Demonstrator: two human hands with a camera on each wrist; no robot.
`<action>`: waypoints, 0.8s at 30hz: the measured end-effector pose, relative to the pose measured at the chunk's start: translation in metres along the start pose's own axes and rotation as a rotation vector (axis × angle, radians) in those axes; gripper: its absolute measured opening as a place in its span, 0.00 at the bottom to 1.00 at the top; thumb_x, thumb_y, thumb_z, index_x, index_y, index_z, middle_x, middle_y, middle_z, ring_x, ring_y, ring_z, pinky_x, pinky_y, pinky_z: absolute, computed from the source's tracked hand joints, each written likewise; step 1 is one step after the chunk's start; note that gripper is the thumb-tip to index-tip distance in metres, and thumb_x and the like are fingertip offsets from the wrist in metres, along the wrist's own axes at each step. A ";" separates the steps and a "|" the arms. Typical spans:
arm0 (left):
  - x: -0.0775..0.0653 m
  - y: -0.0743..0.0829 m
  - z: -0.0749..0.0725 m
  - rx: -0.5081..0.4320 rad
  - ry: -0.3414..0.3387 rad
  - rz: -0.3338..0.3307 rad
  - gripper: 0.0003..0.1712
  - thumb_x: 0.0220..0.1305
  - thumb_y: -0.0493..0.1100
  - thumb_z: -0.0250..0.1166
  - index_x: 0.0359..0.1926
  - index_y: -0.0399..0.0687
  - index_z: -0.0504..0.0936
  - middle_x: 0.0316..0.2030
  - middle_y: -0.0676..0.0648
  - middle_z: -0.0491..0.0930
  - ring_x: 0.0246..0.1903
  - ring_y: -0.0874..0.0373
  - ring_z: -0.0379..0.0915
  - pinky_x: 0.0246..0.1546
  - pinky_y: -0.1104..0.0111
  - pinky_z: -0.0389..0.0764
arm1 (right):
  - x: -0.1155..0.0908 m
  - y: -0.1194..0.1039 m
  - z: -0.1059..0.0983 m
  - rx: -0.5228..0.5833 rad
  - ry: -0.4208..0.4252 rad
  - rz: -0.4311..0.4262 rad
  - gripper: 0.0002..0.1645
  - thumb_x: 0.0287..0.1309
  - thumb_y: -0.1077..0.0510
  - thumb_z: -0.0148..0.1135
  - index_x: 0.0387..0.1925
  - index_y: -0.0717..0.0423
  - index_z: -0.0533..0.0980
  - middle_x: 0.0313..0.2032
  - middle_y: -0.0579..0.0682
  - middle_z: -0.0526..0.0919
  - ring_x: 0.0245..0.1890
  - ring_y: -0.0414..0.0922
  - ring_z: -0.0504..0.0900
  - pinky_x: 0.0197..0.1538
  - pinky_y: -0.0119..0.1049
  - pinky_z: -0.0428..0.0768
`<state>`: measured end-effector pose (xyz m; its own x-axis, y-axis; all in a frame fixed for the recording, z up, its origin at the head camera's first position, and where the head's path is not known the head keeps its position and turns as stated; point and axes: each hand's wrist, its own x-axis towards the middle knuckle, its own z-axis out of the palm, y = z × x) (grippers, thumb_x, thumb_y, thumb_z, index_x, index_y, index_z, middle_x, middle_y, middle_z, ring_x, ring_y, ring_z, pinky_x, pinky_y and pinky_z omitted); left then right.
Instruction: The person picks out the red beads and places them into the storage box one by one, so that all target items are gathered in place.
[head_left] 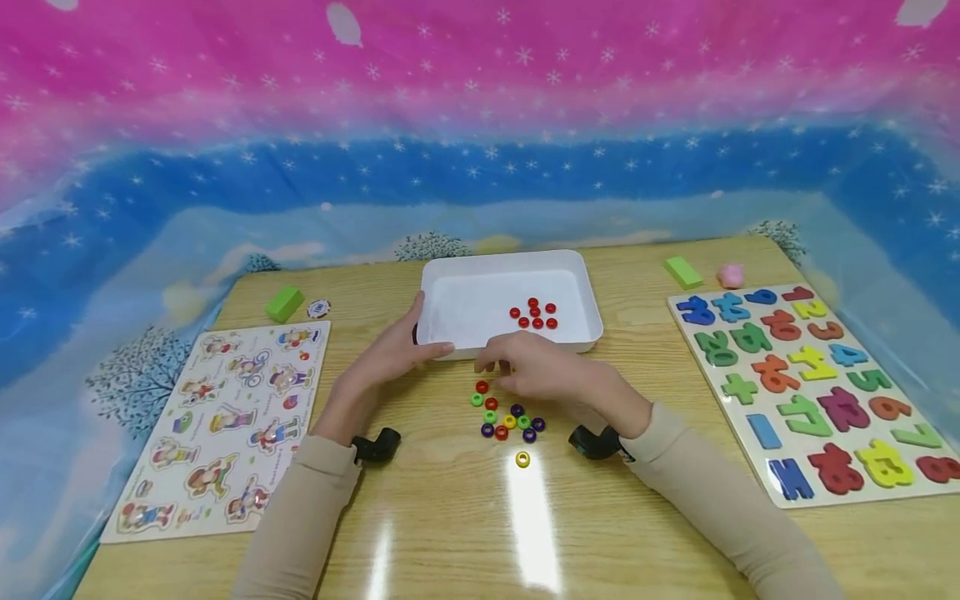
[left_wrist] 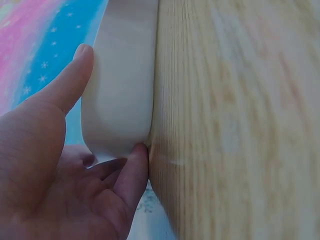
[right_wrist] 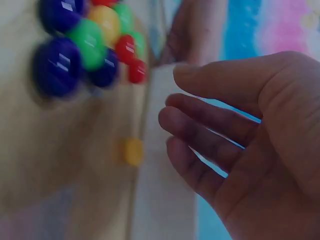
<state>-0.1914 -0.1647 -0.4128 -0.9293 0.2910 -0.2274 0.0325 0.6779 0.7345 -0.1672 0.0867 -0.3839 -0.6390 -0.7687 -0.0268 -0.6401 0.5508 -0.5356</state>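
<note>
A white tray lies at the back middle of the table, with several red beads in its right half. My left hand holds the tray's front left corner, thumb along the rim and fingers round the corner, as the left wrist view shows. By the front wall of the tray hovers my right hand, its fingers loosely bent with nothing between them. Below it sits a loose group of red, green, purple and yellow beads. The right wrist view shows one yellow bead close to the tray's wall.
A board of character pictures lies at the left, a number puzzle board at the right. Green blocks, a poker chip and a pink pig figure stand towards the back. Patterned cloth hangs behind the table.
</note>
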 end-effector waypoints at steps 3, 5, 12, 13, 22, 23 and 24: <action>0.000 -0.001 0.000 -0.008 -0.007 0.010 0.61 0.50 0.71 0.61 0.69 0.72 0.26 0.73 0.52 0.39 0.70 0.52 0.48 0.62 0.53 0.64 | 0.004 -0.003 0.012 -0.064 -0.019 -0.014 0.14 0.57 0.59 0.59 0.45 0.46 0.80 0.39 0.40 0.80 0.32 0.36 0.73 0.39 0.29 0.74; 0.000 -0.001 0.000 -0.014 -0.009 0.012 0.62 0.48 0.73 0.61 0.69 0.72 0.26 0.73 0.52 0.39 0.71 0.52 0.47 0.62 0.53 0.64 | 0.006 -0.004 0.018 -0.125 -0.019 -0.029 0.12 0.58 0.58 0.59 0.43 0.44 0.81 0.38 0.39 0.79 0.32 0.35 0.73 0.39 0.28 0.74; -0.003 0.000 -0.002 -0.021 -0.005 0.020 0.62 0.49 0.72 0.61 0.71 0.68 0.27 0.73 0.52 0.38 0.71 0.51 0.44 0.65 0.52 0.61 | 0.011 -0.008 0.025 -0.246 0.015 -0.074 0.08 0.58 0.57 0.59 0.36 0.43 0.82 0.35 0.37 0.78 0.31 0.34 0.72 0.38 0.27 0.74; -0.003 0.000 -0.002 -0.020 -0.004 0.019 0.62 0.49 0.71 0.61 0.70 0.68 0.27 0.73 0.52 0.38 0.71 0.51 0.44 0.65 0.51 0.61 | 0.012 -0.008 0.026 -0.249 0.016 -0.074 0.08 0.58 0.57 0.59 0.36 0.43 0.82 0.35 0.37 0.78 0.31 0.34 0.72 0.38 0.27 0.74; -0.004 0.001 -0.001 -0.022 -0.010 0.026 0.60 0.52 0.69 0.61 0.70 0.69 0.26 0.73 0.51 0.38 0.71 0.51 0.44 0.65 0.51 0.60 | 0.011 -0.008 0.023 -0.203 0.037 -0.031 0.08 0.56 0.59 0.59 0.33 0.42 0.81 0.34 0.36 0.78 0.30 0.34 0.73 0.37 0.27 0.74; -0.003 0.001 -0.001 -0.020 -0.009 0.026 0.60 0.52 0.69 0.61 0.70 0.69 0.26 0.73 0.51 0.38 0.71 0.51 0.45 0.65 0.51 0.60 | 0.011 -0.008 0.022 -0.196 0.039 -0.026 0.08 0.56 0.59 0.59 0.33 0.42 0.81 0.34 0.36 0.78 0.30 0.34 0.73 0.37 0.28 0.74; -0.003 0.002 -0.001 -0.019 -0.007 0.027 0.60 0.52 0.68 0.61 0.70 0.69 0.27 0.73 0.51 0.38 0.71 0.51 0.46 0.64 0.51 0.61 | 0.010 -0.008 0.021 -0.192 0.034 -0.020 0.08 0.55 0.59 0.60 0.33 0.42 0.81 0.34 0.35 0.78 0.30 0.34 0.73 0.37 0.28 0.73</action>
<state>-0.1890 -0.1654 -0.4098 -0.9256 0.3138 -0.2115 0.0506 0.6565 0.7526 -0.1598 0.0674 -0.3973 -0.6372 -0.7706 0.0130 -0.7205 0.5896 -0.3651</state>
